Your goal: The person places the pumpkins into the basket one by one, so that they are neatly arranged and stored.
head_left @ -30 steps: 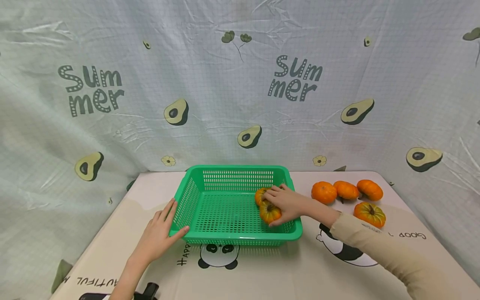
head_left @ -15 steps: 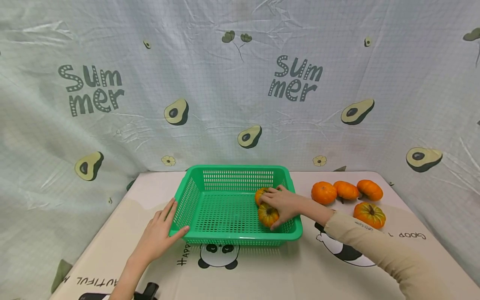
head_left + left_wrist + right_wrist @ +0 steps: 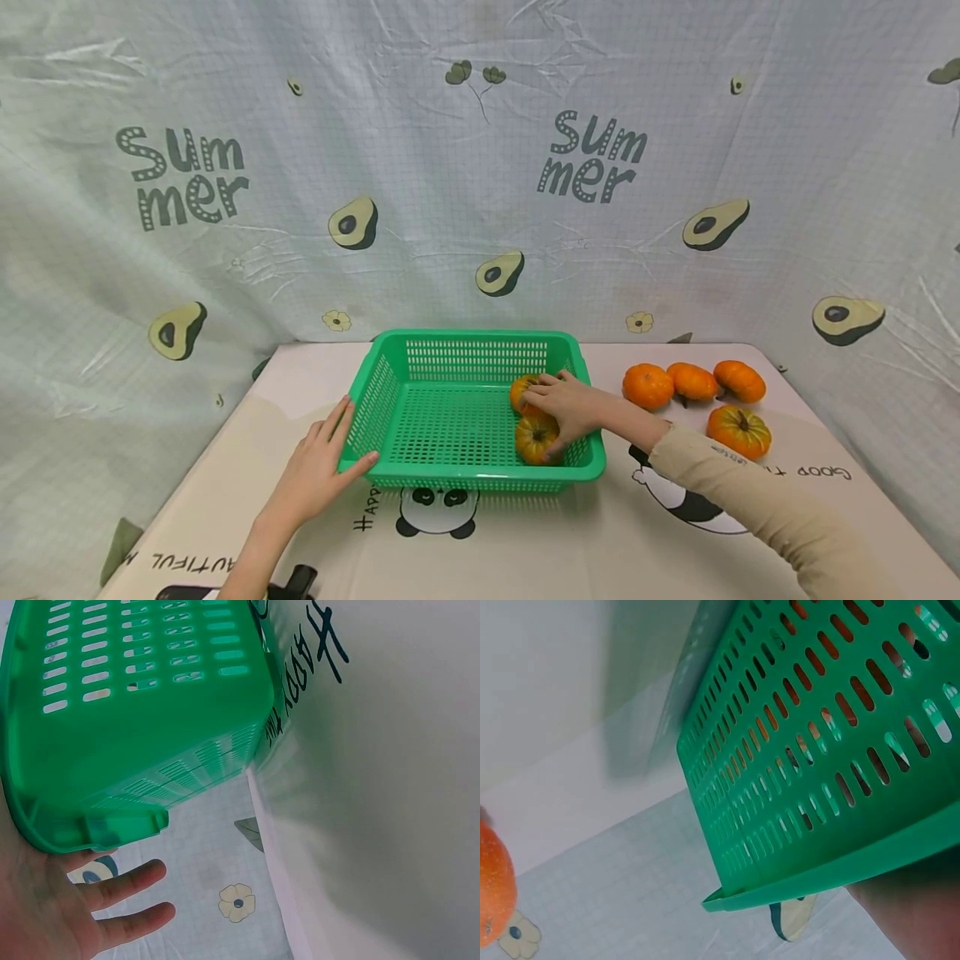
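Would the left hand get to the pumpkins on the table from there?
Probably not: the left hand is at the left end of the basket, which, with the right arm, lies between it and those pumpkins.

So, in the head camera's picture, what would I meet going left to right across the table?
Left hand, green basket, right hand over its right side, then the back row: left pumpkin, middle pumpkin, right pumpkin.

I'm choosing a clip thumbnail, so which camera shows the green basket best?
The head view: rim, inside and floor of the green basket show together, though the right hand hides a little. Both wrist views are cropped close-ups from outside: left, slotted walls and some rim; right, one slotted side and rim.
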`<state>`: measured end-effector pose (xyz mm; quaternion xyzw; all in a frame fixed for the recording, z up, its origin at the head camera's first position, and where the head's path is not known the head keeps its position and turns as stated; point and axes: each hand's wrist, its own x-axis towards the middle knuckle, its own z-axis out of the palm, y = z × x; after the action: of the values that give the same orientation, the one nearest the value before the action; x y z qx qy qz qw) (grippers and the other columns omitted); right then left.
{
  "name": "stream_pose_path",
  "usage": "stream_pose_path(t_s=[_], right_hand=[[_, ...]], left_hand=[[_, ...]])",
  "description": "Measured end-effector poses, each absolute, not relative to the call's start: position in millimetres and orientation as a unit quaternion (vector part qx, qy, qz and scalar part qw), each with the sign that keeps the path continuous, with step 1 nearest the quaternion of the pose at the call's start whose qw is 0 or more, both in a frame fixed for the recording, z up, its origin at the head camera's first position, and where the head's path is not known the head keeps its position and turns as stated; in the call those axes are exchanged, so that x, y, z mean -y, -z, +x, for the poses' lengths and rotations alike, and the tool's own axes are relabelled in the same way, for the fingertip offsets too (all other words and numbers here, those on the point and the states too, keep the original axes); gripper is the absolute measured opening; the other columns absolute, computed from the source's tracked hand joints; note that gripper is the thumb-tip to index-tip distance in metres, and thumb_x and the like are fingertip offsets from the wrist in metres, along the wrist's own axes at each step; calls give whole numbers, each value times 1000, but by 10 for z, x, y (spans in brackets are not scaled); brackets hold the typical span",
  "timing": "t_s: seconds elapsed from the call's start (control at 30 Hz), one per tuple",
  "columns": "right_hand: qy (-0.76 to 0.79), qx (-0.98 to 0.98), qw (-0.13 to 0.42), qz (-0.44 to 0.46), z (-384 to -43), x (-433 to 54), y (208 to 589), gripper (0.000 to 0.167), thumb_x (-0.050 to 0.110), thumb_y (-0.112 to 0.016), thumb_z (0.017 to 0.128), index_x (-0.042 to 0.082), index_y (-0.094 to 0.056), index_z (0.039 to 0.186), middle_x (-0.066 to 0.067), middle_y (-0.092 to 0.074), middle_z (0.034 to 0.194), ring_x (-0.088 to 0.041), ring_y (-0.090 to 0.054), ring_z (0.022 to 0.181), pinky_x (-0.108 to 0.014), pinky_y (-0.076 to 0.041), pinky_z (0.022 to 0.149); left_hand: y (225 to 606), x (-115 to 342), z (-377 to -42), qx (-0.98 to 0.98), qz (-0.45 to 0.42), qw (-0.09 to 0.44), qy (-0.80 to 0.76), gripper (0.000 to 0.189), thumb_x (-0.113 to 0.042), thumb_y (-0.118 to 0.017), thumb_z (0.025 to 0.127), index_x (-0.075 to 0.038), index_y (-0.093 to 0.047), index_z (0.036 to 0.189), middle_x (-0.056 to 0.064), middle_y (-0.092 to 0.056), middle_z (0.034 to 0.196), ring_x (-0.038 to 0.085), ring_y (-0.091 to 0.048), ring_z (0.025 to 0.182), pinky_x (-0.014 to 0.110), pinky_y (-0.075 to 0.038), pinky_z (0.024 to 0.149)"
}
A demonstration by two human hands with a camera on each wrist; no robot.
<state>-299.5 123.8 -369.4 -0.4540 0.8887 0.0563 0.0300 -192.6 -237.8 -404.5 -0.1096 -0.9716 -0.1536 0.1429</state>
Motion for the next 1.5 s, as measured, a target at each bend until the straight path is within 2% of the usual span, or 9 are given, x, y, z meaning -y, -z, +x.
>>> stream_pose_path(t_s=[0.2, 0.47, 0.57, 0.73, 1.17, 1.5], right_hand=[[-42, -893, 28, -447, -2986, -1261, 3682, 72, 56, -67, 68, 15, -47, 124, -6, -48, 132, -29, -37, 120, -51, -30, 92], [-18, -896, 1, -444, -2985, -1323, 3681, 63, 53, -64, 73, 17, -49, 121, -2, -53, 122, -22, -40, 111, -50, -30, 91], [-6, -893, -26, -450, -2974, -1367, 3677, 58, 51, -62, 75, 16, -49, 119, 0, -55, 117, -21, -41, 105, -50, -32, 90], [13, -884, -77, -460, -2948, -1446, 3691, 49, 47, -61, 79, 16, -53, 116, 2, -58, 109, -16, -41, 95, -42, -34, 83], [71, -876, -175, -445, -2863, -1652, 3731, 29, 33, -61, 82, 15, -60, 105, 3, -61, 102, -16, -49, 98, -40, -37, 84], [97, -877, -265, -388, -2867, -1895, 3823, 23, 23, -65, 80, 13, -61, 100, 1, -61, 97, -16, -50, 90, -39, -38, 79]], left_hand=[[4046, 2375, -1926, 972, -109, 141, 155, 80, -48, -53, 84, 0, -23, 141, 17, -22, 146, 38, -36, 119, 57, -36, 87], [4050, 2380, -1933, 971, -111, 142, 157, 80, -47, -53, 84, 0, -22, 141, 17, -21, 147, 38, -37, 119, 57, -36, 86], [4048, 2382, -1928, 971, -111, 141, 159, 80, -48, -52, 84, 0, -22, 141, 17, -21, 147, 38, -36, 119, 57, -36, 86], [4038, 2380, -1919, 970, -112, 143, 161, 79, -46, -54, 84, 0, -23, 141, 17, -22, 146, 39, -37, 118, 57, -36, 86], [4042, 2369, -1925, 970, -113, 145, 162, 78, -44, -55, 84, 1, -23, 140, 17, -22, 146, 39, -37, 118, 57, -36, 86], [4045, 2371, -1930, 970, -111, 147, 158, 79, -46, -54, 84, 1, -23, 140, 17, -22, 146, 39, -38, 117, 58, -36, 85]])
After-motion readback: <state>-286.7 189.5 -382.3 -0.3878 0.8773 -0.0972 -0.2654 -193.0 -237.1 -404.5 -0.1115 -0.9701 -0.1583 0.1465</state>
